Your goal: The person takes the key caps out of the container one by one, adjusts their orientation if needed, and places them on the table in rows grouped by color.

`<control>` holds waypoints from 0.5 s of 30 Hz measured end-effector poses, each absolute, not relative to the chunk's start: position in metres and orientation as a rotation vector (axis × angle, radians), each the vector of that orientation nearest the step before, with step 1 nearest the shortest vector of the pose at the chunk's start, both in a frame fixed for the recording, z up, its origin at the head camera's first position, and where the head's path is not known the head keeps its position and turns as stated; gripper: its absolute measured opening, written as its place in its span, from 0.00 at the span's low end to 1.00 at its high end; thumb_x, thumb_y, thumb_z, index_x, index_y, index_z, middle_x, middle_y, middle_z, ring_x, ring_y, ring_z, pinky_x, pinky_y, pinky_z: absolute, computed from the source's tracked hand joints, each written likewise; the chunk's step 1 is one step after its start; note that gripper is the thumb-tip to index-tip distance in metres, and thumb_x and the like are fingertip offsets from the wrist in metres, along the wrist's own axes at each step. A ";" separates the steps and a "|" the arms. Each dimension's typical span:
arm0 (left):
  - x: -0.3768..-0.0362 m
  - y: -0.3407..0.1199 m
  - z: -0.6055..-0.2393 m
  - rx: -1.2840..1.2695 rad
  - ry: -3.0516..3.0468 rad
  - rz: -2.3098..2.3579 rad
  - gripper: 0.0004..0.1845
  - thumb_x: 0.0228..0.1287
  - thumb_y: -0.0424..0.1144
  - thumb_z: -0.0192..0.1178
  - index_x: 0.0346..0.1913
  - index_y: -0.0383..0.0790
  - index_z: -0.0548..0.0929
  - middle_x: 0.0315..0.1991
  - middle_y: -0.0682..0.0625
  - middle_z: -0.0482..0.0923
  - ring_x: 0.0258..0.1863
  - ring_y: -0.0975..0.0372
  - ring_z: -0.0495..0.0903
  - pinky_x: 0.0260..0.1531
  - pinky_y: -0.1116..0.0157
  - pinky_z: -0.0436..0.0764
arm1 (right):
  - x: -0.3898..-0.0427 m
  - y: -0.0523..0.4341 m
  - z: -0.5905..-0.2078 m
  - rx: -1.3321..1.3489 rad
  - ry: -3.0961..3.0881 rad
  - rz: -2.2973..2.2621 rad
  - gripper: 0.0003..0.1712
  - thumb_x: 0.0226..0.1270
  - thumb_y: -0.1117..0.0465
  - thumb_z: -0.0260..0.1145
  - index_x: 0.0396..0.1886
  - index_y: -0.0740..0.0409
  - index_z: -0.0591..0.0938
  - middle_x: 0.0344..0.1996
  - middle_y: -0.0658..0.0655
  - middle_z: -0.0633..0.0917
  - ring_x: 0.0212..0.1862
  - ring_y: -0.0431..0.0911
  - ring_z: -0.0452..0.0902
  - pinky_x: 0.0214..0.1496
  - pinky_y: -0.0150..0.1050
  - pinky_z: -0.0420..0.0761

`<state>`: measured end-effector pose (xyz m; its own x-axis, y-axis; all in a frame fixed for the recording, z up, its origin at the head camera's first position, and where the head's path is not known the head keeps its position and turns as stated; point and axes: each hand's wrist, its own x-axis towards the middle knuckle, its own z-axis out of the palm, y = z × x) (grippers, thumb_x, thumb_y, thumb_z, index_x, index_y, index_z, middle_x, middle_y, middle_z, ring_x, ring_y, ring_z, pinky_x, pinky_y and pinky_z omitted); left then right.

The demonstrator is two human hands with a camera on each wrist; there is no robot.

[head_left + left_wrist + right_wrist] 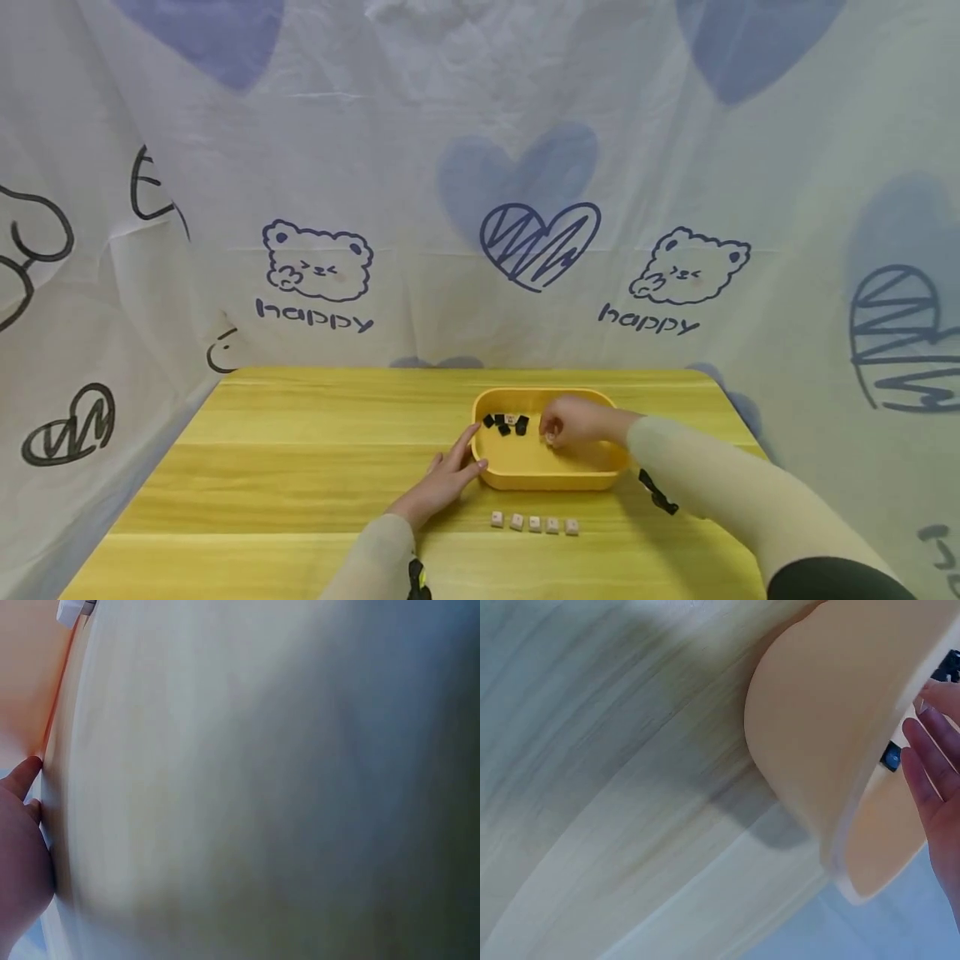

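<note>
Five light keycaps (pixel 534 523) sit in a row near the desk's front edge — the black keycaps (pixel 506 424) wait in the yellow tray (pixel 525 479). Your left hand (pixel 448 477) rests flat on the tray's left rim; your right hand (pixel 573 421) pinches one small piece — inside.

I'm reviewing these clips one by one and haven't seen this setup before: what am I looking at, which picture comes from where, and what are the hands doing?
No machine here: a person works with two bare hands, wearing three cameras. The wide picture comes from the head camera, looking down at a yellow wooden table in front of a printed cloth backdrop. The two blurry close-ups come from cameras on the left and right wrists.

On the table sits a yellow tray with several small black keycaps inside. In front of it lies a row of five light keycaps.

The left hand rests with straight fingers against the tray's outer left edge. The right hand reaches inside the tray and seems to pinch a small light piece; it is too small to be sure.
</note>
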<state>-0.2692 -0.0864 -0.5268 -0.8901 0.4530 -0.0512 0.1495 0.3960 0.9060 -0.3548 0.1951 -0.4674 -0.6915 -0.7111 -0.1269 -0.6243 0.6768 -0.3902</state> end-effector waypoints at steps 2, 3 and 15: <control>-0.269 -0.086 -0.527 0.532 2.370 1.489 0.36 0.76 0.51 0.48 0.79 0.55 0.44 0.72 0.35 0.58 0.73 0.46 0.52 0.68 0.42 0.27 | -0.352 0.198 -0.465 -1.086 2.635 -0.460 0.09 0.55 0.70 0.70 0.37 0.59 0.87 0.30 0.45 0.83 0.32 0.37 0.75 0.38 0.33 0.79; -0.269 -0.086 -0.526 0.534 2.370 1.488 0.36 0.76 0.51 0.48 0.79 0.56 0.44 0.72 0.35 0.58 0.73 0.46 0.52 0.68 0.42 0.27 | -0.351 0.199 -0.463 -1.108 2.636 -0.465 0.09 0.55 0.71 0.69 0.37 0.60 0.87 0.30 0.46 0.83 0.32 0.37 0.75 0.37 0.33 0.79; -0.270 -0.086 -0.527 0.529 2.373 1.485 0.36 0.77 0.51 0.48 0.79 0.55 0.44 0.72 0.35 0.58 0.73 0.46 0.53 0.68 0.42 0.27 | -0.325 0.216 -0.439 -1.036 2.603 -0.758 0.13 0.58 0.73 0.69 0.44 0.63 0.86 0.37 0.52 0.84 0.36 0.41 0.79 0.39 0.33 0.81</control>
<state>-0.2701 -0.0863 -0.5274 -0.8899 0.4533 -0.0510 0.1524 0.4007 0.9034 -0.3252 0.2156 -0.4389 -0.7202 -0.6932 -0.0292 -0.5692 0.6144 -0.5464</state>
